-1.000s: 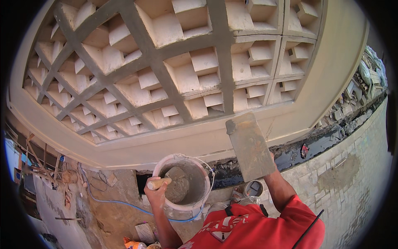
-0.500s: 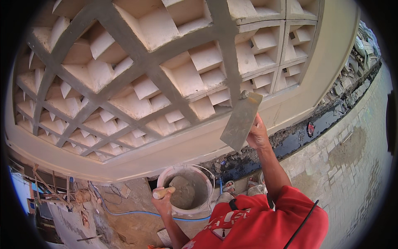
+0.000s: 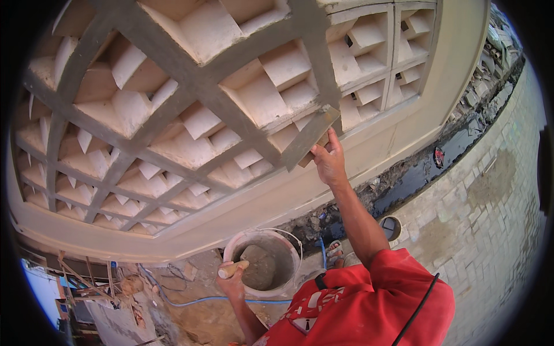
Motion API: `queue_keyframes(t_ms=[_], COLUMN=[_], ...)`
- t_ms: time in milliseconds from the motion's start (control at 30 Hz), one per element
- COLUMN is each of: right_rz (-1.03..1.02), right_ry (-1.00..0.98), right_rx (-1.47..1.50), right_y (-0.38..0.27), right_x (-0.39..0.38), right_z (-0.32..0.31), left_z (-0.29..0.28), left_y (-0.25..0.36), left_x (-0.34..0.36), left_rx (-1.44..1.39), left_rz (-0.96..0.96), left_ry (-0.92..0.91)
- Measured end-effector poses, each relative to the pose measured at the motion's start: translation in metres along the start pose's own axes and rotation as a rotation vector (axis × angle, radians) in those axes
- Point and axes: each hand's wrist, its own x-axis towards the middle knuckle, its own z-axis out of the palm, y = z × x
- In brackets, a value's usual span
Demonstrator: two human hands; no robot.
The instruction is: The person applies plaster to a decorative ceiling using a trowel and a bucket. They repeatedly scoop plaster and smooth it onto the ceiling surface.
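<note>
My right hand [image 3: 330, 160] is closed round the back of a flat rectangular plastering trowel [image 3: 310, 137]. The grey plate sits edge-up at the lower mortar band of a pale lattice block wall [image 3: 262, 95]; whether it touches I cannot tell. Lower down, my left hand [image 3: 232, 284] grips a wooden handle [image 3: 233, 269], apparently of a trowel, that points into a pale bucket [image 3: 266, 293]. Grey mortar [image 3: 262, 271] lies inside, and the tool's blade is hard to tell apart from it.
A ditch with dark water [image 3: 398, 199] runs along the wall's foot, beside grey paving [image 3: 461, 254]. A round pipe opening [image 3: 390, 228] stands near my right arm. A blue hose [image 3: 202, 299] crosses the ground behind the bucket. Wooden sticks [image 3: 86, 277] lie at far left.
My right hand has moved left and up toward the lattice, and the trowel plate has turned more edge-on. My left hand keeps its hold at the bucket. The view has shifted slightly.
</note>
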Motion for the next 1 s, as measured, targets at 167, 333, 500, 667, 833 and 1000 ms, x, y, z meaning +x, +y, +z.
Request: queue_keyframes(t_ms=[167, 333, 500, 667, 833, 1000], right_rz=[-0.037, -0.05, -0.116, -0.092, -0.072, -0.123], right_ry=[0.062, 0.189, 0.252, 0.29, 0.323, 0.323], right_rx=[0.007, -0.004, -0.026, -0.167, -0.454, -0.617], right_y=[0.003, 0.005, 0.011, 0.01, 0.026, 0.043], right_x=[0.003, 0.004, 0.012, 0.017, 0.022, 0.021], right_z=[0.015, 0.035, 0.053, 0.066, 0.071, 0.07], left_z=[-0.001, -0.003, 0.0, 0.001, -0.002, -0.002], left_y=[-0.003, -0.006, -0.007, -0.005, -0.008, -0.01], left_x=[0.0, 0.005, 0.012, 0.016, 0.02, 0.02], left_rx=[-0.054, -0.002, -0.029, -0.046, 0.032, -0.037], left_rz=[-0.048, -0.045, -0.042, -0.026, -0.04, -0.048], left_ry=[0.016, -0.023, -0.01, -0.011, -0.018, -0.017])
